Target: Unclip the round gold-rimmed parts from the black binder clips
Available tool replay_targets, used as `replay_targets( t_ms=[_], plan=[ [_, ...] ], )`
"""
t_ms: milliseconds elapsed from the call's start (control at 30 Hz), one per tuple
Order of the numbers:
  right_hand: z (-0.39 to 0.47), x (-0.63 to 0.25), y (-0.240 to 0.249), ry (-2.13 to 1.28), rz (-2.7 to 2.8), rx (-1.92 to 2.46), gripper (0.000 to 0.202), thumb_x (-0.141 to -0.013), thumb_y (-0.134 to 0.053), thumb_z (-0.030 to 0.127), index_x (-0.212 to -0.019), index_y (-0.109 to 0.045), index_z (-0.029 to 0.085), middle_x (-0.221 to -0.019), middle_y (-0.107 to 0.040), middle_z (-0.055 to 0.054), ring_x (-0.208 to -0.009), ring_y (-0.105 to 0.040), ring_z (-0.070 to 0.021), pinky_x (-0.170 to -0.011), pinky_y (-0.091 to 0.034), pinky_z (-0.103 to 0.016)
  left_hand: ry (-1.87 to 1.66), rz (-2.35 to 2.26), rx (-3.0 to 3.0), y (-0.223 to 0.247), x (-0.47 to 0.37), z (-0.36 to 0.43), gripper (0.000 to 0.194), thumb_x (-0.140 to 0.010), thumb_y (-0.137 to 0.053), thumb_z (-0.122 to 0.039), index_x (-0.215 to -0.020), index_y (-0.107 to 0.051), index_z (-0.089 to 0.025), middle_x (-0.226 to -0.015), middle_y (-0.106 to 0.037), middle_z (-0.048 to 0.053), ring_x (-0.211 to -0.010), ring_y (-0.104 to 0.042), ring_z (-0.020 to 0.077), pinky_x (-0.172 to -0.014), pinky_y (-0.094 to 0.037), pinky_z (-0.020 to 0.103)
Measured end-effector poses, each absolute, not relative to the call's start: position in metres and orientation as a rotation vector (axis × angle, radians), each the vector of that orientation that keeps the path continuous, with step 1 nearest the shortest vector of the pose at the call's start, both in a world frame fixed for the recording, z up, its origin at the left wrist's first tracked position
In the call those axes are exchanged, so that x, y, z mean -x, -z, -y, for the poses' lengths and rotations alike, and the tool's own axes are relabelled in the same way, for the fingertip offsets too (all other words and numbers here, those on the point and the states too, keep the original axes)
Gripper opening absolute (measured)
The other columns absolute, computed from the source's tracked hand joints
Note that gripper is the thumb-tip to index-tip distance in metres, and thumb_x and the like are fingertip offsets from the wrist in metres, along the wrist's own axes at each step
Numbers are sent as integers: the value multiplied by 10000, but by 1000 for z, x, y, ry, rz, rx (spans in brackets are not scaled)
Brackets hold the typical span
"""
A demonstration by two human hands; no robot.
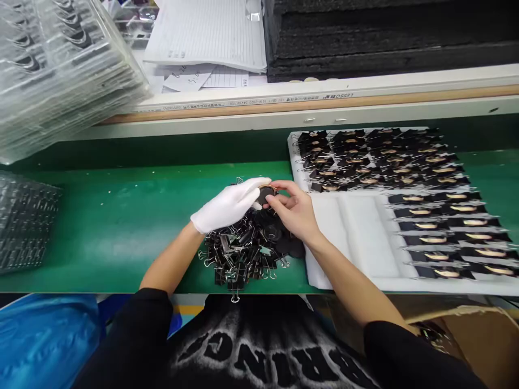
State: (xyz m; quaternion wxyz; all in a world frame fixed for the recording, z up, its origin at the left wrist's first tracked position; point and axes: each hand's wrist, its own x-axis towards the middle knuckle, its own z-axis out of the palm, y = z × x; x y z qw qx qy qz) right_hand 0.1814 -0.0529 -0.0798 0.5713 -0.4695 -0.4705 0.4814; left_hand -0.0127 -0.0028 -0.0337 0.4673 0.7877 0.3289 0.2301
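A small round black disc (266,194) with a tan edge is pinched between both hands above the green bench. My left hand (231,204), in a white glove, grips its left side. My bare right hand (295,212) holds its right side with thumb and fingers. Below the hands lies a heap of black binder clips (243,251) with silver wire handles. More black round discs (292,246) lie at the heap's right side, partly under my right hand. Right of them, a white foam tray (363,229) holds rows of black clips (421,212) with tan-edged pieces.
Stacked clear plastic trays (68,81) lean over the shelf at the upper left, with another clear stack (26,221) on the bench's left end. Papers (206,32) and black foam blocks (365,38) lie on the shelf. A cardboard box (474,340) stands below at the right.
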Motion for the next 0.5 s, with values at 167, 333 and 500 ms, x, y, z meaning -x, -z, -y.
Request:
replay_targets(
  t_ms=[167,333,500],
  plan=[
    [53,-178,87,-1127,1091,1148,346,-850,-821,416,-1131,-701,254,-1144,-742,-43,-752,-746,-162,-778,-648,-359,-631,-995,-2050,44,4,2,377,-1052,-437,-249,-1343,-667,-181,-927,-780,42,-837,-760,151,-843,-595,276],
    [54,-179,90,-1152,1006,1105,359,-814,-862,393,-1116,-711,275,-1176,-749,-32,-757,-758,-151,-757,-644,-326,-758,-1024,-2070,51,-3,6,363,-1047,-445,-238,-1350,-633,-173,-1050,-774,53,-832,-759,125,-828,-595,256],
    [56,-185,86,-1352,781,1097,379,-787,-887,466,-1033,-688,257,-906,-743,20,-664,-712,-114,-623,-601,-255,-940,-965,-2540,56,-1,1,494,-989,-643,-393,-1429,-573,-179,-1242,-701,128,-1021,-719,213,-887,-575,365]
  ],
)
